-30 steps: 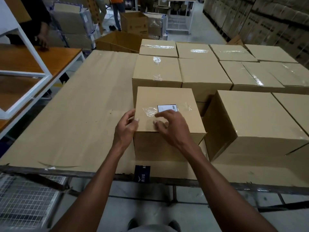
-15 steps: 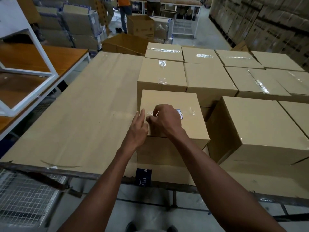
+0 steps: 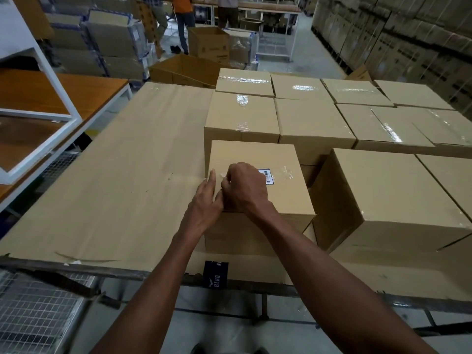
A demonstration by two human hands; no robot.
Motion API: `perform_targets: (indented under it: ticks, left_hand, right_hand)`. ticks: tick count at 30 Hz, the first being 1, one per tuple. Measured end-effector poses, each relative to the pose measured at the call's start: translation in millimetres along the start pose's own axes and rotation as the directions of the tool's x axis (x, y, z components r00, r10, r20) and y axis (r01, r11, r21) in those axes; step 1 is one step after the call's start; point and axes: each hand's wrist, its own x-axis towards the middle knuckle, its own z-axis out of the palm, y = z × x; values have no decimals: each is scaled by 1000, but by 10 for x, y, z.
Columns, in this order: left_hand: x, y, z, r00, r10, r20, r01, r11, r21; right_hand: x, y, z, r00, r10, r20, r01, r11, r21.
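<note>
The box (image 3: 255, 154) in hand stands near the front edge of the table (image 3: 76, 268), on the brown cardboard sheet (image 3: 127, 175) that covers the top. It is the nearest of a block of sealed cartons. One carton (image 3: 241, 116) stands right behind it and touches its back. A bigger one (image 3: 383, 195) sits just beside it on the right, turned a little askew.

The person leans in with both bare arms. The left hand (image 3: 204, 203) has its fingers (image 3: 211, 178) straight and together, laid flat against the box's upper left edge. The right hand (image 3: 245, 190) sits on the lid with its knuckles up and its fingers curled under, at the left end of the strip of clear tape (image 3: 288, 175). From here I cannot tell whether those fingers pinch the tape or only press on it. Half of a white barcode label (image 3: 267, 176) shows just past the right knuckles, stuck to the lid under the tape.

A small dark tag (image 3: 215, 274) hangs over the table's front edge below the box. Off to the left stands a wooden-topped bench (image 3: 76, 90) with a white frame. At the far end of the room a few people (image 3: 184, 21) stand among open cartons.
</note>
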Motion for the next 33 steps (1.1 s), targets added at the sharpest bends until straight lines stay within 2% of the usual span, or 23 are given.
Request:
perform_targets:
  ticks: [9,17,19,23,33]
  left_hand:
    - [1,9,24,1000,2,-10,-1,999,43]
    - [18,-6,29,1000,7,-21,-6,997,72]
    - [22,-5,36,1000,5,-24,-3,997,80]
    - [24,-24,37,1000,10,-21,-9,998,67]
    - [26,-35,46,1000,14,-26,-13,998,57]
  right_hand:
    - [24,91,-44,1000,-6,19,4,998,70]
    - [119,350,-348,991,131,18,-132,970,203]
    - [147,437,-438,982,188,-27,-173,942,289]
    - [250,577,-724,969,222,-109,-164,907,389]
    - [340,1098,-1297,947,288,-143,-209,890,404]
